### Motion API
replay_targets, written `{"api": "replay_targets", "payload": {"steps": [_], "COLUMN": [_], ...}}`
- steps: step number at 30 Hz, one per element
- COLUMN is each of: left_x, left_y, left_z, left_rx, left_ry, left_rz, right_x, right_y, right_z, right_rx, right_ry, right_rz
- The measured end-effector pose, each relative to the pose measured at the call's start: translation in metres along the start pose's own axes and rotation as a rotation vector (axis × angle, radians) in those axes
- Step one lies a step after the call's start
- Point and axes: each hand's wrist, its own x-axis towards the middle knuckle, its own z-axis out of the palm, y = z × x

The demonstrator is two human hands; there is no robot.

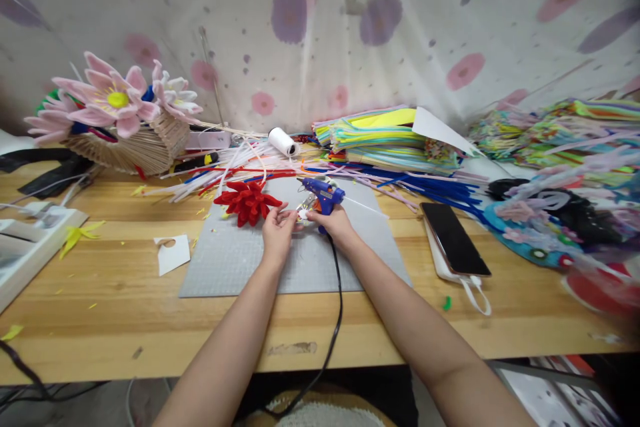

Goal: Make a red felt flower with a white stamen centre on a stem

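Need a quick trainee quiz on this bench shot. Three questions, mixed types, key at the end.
1. True or false: the red flower is left of the glue gun.
2. Where is the phone? A) on the mat B) left of the mat C) right of the mat
3. Short answer: which hand's grip is on the glue gun?

Key: 1. true; 2. C; 3. right hand

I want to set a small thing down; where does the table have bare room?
Bare wood shows between the white card and the near edge of the table, and between the phone and that edge, beside a green scrap. Behind the grey mat, heaped stems crowd it.
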Motion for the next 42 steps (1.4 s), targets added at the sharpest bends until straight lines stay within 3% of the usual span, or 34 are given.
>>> {"api": "replay_targets", "payload": {"steps": [5, 11, 14, 18, 21, 36, 42], "left_x": [-0.002, -0.001, 0.0, 0.0, -0.001, -0.001, -0.001], "left_y": [0.003, 0.001, -0.002, -0.004, -0.004, -0.008, -0.008], "left_z": [-0.002, -0.002, -0.002, -0.002, 0.0, 0.001, 0.002], "left_rx": [0.05, 0.085, 0.095, 0.112, 0.116, 0.127, 0.139], "left_ry": [-0.101, -0.071, -0.028, 0.02, 0.043, 0.071, 0.073], "left_rz": [-0.051, -0.014, 0.022, 0.06, 0.067, 0.09, 0.116], "right_x": [0.0, 0.001, -0.002, -0.009, -0.014, -0.015, -0.015], "right_y": [-0.001, -0.007, -0.021, -0.037, -0.038, -0.025, -0.027], "right_z": [-0.006, -0.009, -0.031, -0.071, -0.086, -0.072, -0.07], "right_rx": [0.088, -0.001, -0.144, -0.4, -0.525, -0.62, -0.687], "right_ry": [-0.045, 0.025, 0.031, -0.12, -0.159, -0.245, -0.233], "right_rz": [-0.001, 0.002, -0.02, -0.054, -0.04, -0.143, -0.121]}}
